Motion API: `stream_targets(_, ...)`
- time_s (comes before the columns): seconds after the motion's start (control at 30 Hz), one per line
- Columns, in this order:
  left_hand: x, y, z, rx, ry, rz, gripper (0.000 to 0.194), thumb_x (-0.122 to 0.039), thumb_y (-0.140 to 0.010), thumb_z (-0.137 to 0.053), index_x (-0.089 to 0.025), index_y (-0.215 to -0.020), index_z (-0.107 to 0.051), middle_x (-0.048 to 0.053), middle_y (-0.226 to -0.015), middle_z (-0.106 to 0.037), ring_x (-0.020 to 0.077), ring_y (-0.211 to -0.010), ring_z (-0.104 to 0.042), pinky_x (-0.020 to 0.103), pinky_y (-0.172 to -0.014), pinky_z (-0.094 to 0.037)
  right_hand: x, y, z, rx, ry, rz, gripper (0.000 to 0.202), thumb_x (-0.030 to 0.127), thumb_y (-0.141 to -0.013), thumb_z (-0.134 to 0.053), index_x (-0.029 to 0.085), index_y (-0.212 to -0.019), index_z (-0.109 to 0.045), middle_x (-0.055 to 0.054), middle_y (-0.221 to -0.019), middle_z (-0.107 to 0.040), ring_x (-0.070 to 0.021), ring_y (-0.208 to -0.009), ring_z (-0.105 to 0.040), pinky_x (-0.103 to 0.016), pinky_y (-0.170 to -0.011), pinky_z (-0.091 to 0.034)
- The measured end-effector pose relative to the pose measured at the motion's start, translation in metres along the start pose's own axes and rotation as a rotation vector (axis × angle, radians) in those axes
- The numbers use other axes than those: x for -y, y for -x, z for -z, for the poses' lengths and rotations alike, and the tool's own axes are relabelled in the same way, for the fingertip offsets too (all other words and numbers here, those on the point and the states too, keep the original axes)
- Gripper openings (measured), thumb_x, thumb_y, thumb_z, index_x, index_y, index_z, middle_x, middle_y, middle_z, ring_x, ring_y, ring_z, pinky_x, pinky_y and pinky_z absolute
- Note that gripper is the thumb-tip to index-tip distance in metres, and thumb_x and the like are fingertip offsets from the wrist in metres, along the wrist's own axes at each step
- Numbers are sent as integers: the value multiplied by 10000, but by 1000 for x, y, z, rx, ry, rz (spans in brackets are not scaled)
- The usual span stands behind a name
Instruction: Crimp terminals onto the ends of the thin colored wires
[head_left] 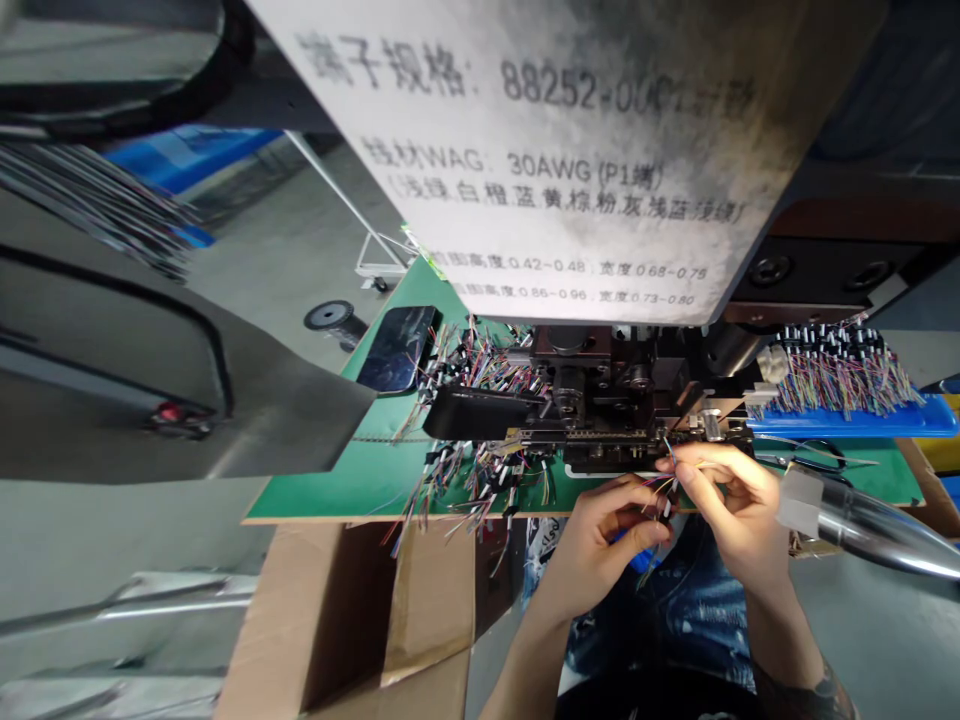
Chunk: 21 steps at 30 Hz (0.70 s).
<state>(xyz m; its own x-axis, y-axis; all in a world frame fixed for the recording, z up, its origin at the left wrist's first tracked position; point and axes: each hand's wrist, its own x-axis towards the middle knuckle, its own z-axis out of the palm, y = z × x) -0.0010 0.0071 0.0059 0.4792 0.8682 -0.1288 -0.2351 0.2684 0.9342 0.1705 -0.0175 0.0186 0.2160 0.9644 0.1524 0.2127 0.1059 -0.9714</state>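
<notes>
My left hand [611,535] is closed around a small wire harness [663,494] with thin coloured leads, just in front of the bench edge. Thumb and forefinger of my right hand [724,495] pinch a fine wire of the same harness, its blue end pointing up toward the machine. Directly behind the fingers sits the black crimping machine [592,375], with a strip of terminals [600,435] running across its front. A white label sheet [540,170] with printed text hangs above it, and it blocks the view of the machine's upper part.
Loose harnesses [465,470] lie heaped left of the machine on the green mat [307,498], near a phone [397,348]. A blue tray [862,420] bears bundled harnesses at right, with scissors [806,457] below. A metal tube [877,525] juts in beside my right hand. Below stands a cardboard box [427,620].
</notes>
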Motion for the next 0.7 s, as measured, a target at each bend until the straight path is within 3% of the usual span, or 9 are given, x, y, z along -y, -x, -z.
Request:
stream_targets(0.13,-3,3,1,-4,-24,-19,385,-530,-841,-914,-160,-905,-834,43,-917,-701,162,-770,-691,268,-745,-612,4,-3,4,-11,120,143,135,316,-1048,-714,253,-1106,-818,47,-588,-603,-159,-493,-539,-295,-529,-470)
stream_targets(0.23,-6,5,4,39,-51,-41,336,-501,-876,-892,-171,-910,-844,41,-877,-716,157,-748,-680,256,-726,-601,12,-4,8,-17,211,279,84,229,-1007,-726,254,-981,-802,-2,-820,-695,-143,-593,-566,-290,-575,-471)
stream_targets(0.3,-7,6,6,63,-76,-71,296,-470,-889,-885,-176,-894,-849,46,-868,-735,161,-762,-681,244,-718,-588,15,-4,10,-1,202,295,117,203,-999,-721,239,-894,-757,-30,-951,-733,-147,-663,-604,-288,-600,-485)
stream_targets(0.43,-5,5,6,32,-151,-111,216,-390,-909,-870,-176,-881,-852,62,-882,-754,180,-821,-695,241,-746,-590,2,-1,11,33,92,262,68,208,-1022,-713,247,-983,-753,2,-797,-761,-158,-604,-658,-274,-553,-521)
stream_targets(0.57,1,3,2,-20,-167,-117,206,-371,-930,-833,-166,-919,-850,82,-937,-753,190,-817,-706,270,-758,-625,-14,0,9,-10,64,244,97,272,-1042,-722,264,-1042,-818,-40,-905,-839,-221,-777,-802,-309,-672,-633)
stream_targets(0.7,5,1,0,-81,-215,-172,199,-359,-931,-822,-161,-921,-835,97,-946,-758,202,-838,-719,266,-755,-630,-15,1,6,-18,53,149,148,349,-1055,-720,259,-1058,-837,-5,-679,-761,-199,-585,-733,-319,-631,-628)
